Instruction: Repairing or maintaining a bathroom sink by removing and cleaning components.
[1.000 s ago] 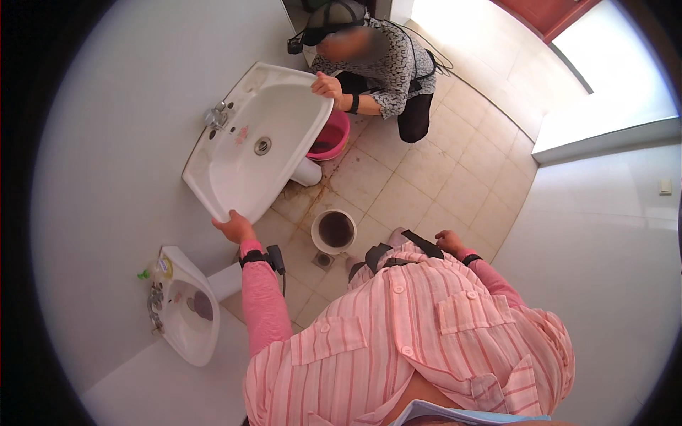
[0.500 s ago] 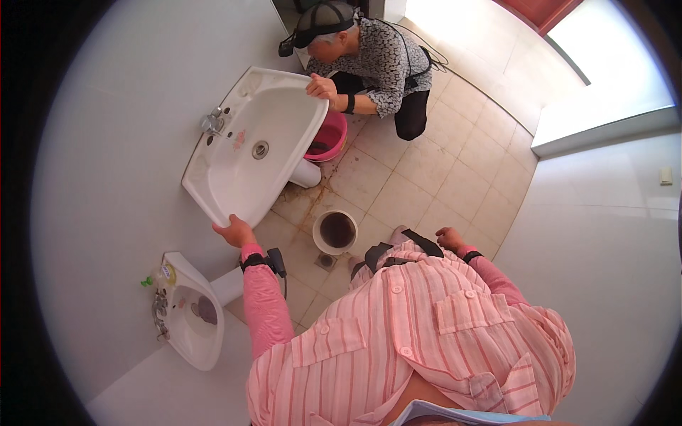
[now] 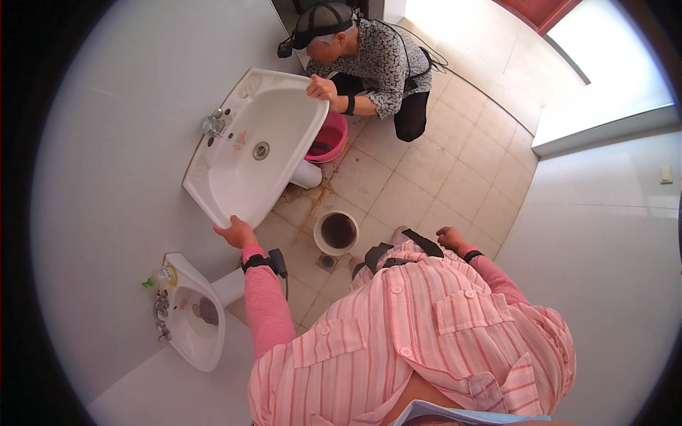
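Tiled floor (image 3: 455,153); above its wall edge, big basin (image 3: 227,170). My L hand (image 3: 236,232) clasps its near corner; R hand (image 3: 449,239) seems empty, can't tell how open. Prob. steadying step w/ co-worker's hand (image 3: 322,89) at far end; next move calls for matched grips.

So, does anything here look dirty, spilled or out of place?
Yes: rusty-brown stains streak the beige floor tiles beside the pedestal of the large white washbasin. They look odd because the surrounding tiles are paler; what left them isn't visible. Nothing looks plainly broken.
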`<state>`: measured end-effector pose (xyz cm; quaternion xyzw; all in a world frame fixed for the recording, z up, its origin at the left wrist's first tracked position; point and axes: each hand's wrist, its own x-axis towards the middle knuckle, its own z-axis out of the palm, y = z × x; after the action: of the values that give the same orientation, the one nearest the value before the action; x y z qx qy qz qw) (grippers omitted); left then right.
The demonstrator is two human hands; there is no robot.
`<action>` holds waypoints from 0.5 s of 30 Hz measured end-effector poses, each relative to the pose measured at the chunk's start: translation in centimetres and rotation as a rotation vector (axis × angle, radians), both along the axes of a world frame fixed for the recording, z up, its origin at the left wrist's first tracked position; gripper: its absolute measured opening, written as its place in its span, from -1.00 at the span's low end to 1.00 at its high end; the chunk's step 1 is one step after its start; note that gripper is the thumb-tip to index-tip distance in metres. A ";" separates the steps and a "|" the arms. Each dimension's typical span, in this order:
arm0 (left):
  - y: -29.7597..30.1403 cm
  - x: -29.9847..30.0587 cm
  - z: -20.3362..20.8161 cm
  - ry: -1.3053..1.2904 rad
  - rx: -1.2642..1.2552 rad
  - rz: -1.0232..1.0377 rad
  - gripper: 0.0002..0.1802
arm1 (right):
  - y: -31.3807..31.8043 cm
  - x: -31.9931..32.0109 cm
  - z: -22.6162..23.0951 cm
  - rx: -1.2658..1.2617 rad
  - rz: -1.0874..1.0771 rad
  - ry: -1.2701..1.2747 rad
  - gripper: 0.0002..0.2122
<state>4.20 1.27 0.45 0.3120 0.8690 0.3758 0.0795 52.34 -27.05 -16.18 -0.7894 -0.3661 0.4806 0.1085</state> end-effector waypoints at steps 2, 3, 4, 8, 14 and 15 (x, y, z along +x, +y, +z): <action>-0.1 -0.1 0.0 -0.029 -0.001 0.008 -0.29 | 0.2 0.0 0.3 -0.020 -0.007 0.006 -0.74; -0.1 -0.3 0.0 -0.028 0.002 0.015 -0.29 | 0.4 -0.1 0.5 -0.040 -0.014 0.011 -0.74; -0.1 -0.4 0.0 -0.045 -0.009 0.012 -0.29 | 0.7 -0.3 0.6 -0.037 -0.005 0.012 -0.74; -0.1 -1.1 -0.4 -0.018 -0.009 0.022 -0.29 | 3.8 -0.4 1.4 0.091 0.068 0.030 -0.74; 0.2 -1.7 -1.1 -0.003 -0.002 0.023 -0.30 | 15.5 -2.5 6.2 0.530 0.307 0.082 -0.75; 0.2 -1.7 -1.1 -0.009 0.000 0.037 -0.30 | 17.5 -3.4 7.4 0.552 0.305 0.107 -0.76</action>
<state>2.53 1.52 -0.63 0.2941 0.8744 0.3784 0.0763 48.92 -9.52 -8.75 -0.6397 -0.5907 0.4147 0.2645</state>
